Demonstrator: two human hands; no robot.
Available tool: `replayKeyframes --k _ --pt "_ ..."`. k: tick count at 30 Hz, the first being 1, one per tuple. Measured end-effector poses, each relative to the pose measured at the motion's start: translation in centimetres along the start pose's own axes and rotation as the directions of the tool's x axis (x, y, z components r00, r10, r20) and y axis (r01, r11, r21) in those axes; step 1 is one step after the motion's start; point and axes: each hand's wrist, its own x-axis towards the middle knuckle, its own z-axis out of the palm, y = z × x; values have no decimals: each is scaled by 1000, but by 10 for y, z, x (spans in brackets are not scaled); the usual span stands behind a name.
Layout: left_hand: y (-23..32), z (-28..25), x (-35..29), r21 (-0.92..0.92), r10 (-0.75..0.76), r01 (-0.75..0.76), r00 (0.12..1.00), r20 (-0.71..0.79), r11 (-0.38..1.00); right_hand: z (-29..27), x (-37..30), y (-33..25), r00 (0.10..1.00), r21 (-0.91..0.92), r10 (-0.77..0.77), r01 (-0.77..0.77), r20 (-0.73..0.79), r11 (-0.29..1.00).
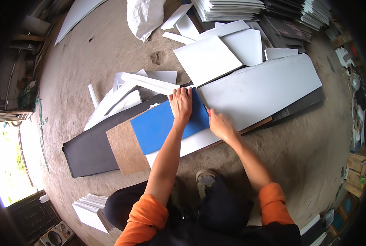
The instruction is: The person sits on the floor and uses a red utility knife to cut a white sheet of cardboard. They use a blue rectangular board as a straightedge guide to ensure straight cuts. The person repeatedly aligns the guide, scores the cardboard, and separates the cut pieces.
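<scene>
A blue rectangular board (154, 127) lies at a slant over a white sheet (187, 148). My left hand (181, 104) bears down on the blue board, its bent fingers gripping near the far edge. Beside the board's right edge, my right hand (221, 125) is closed around a small reddish and dark tool, mostly hidden by the fingers; its kind cannot be made out. The white sheet stretches out to the right of this hand. Under the blue board's left side a brown wooden board (123, 149) shows, and beneath that a long dark sheet (90, 153).
White offcuts (121, 98) lie beyond the dark sheet, with larger white pieces (207, 59) at the far right. Stacked white sheets (228, 9) and a white sack (145, 18) stand farther back. Another white stack (92, 213) sits near my left knee. A speaker (56, 238) is at lower left.
</scene>
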Motion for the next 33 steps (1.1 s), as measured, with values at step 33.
replayKeyframes --k 33 --pt "-4 -1 3 -13 1 -1 1000 6 1000 -21 40 -23 996 4 -30 31 -84 1000"
